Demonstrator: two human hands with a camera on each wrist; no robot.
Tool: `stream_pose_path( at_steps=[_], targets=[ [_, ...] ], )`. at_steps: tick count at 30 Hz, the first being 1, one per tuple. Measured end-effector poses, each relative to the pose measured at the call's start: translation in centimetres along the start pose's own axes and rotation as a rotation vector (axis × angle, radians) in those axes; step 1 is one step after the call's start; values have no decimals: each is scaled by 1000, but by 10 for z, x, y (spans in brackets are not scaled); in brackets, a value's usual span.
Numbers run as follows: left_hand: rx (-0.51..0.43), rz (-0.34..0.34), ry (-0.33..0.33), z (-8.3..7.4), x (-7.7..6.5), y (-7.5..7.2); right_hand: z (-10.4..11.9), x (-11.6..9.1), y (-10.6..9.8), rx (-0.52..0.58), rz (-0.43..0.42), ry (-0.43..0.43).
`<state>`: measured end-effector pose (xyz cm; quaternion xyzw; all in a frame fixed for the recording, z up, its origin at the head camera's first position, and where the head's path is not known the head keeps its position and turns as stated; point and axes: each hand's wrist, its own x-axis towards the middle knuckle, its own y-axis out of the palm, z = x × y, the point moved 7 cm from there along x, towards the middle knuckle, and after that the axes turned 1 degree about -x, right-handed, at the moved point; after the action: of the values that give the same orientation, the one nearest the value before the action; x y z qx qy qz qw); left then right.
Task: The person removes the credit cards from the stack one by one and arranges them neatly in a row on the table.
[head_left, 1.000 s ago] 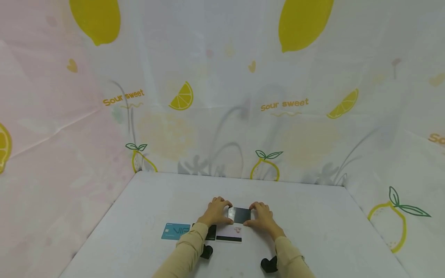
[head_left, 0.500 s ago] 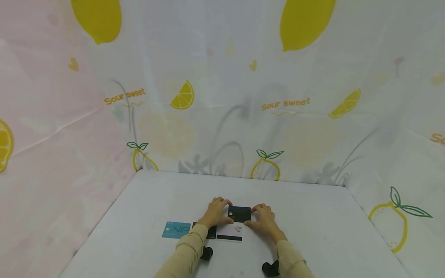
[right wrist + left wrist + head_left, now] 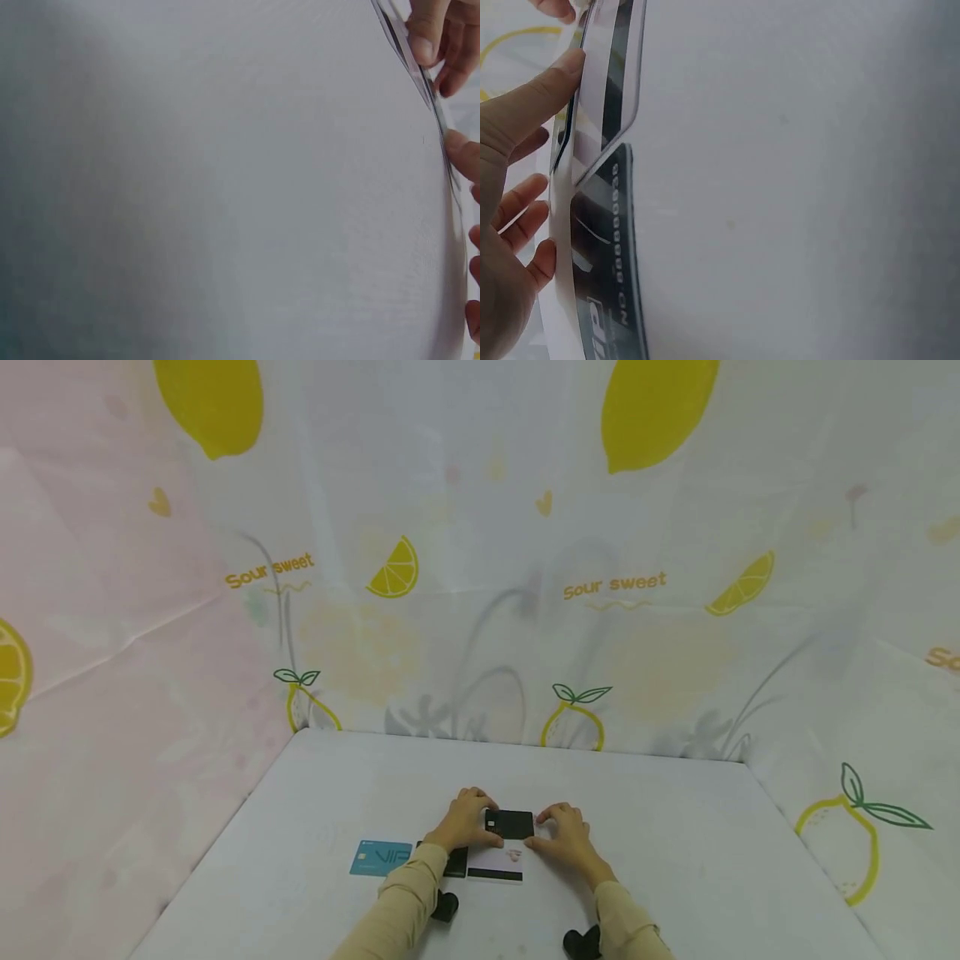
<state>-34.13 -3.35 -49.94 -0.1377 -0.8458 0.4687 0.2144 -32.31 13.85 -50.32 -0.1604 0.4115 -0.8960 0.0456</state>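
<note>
In the head view a black card (image 3: 512,823) with a small chip mark lies above a white card (image 3: 491,862) that has a black stripe. My left hand (image 3: 465,823) pinches the black card's left end, thumb at the near edge and index finger at the far edge. My right hand (image 3: 566,835) is at its right end: the thumb touches the near corner, while the curved index finger appears slightly apart from the card. The left wrist view shows my left thumb (image 3: 559,79) on the card's edge. In the right wrist view my right thumb (image 3: 461,150) meets the edge.
A blue VIP card (image 3: 380,857) lies at the left. Another black card (image 3: 456,862) is partly hidden under my left forearm. Two black heart-shaped pieces, one left (image 3: 446,906) and one right (image 3: 581,942), are near my sleeves. Printed cloth walls border the white table (image 3: 675,843).
The black card has moved slightly left and no longer shows the grey glare of a second ago. My right index finger has come slightly away from its edge. The other cards stay put.
</note>
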Motion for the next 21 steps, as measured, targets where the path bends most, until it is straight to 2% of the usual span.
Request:
stream_pose_path(
  at_steps=[8,16,21],
  targets=[
    [-29,15,-22,3,1,1,-2,4,5,-54,13,-2],
    [0,38,-38,4,4,1,2,9,8,-126,70,-15],
    [-27,71,-94,2,6,-1,6,12,9,-139,87,-14]
  ],
)
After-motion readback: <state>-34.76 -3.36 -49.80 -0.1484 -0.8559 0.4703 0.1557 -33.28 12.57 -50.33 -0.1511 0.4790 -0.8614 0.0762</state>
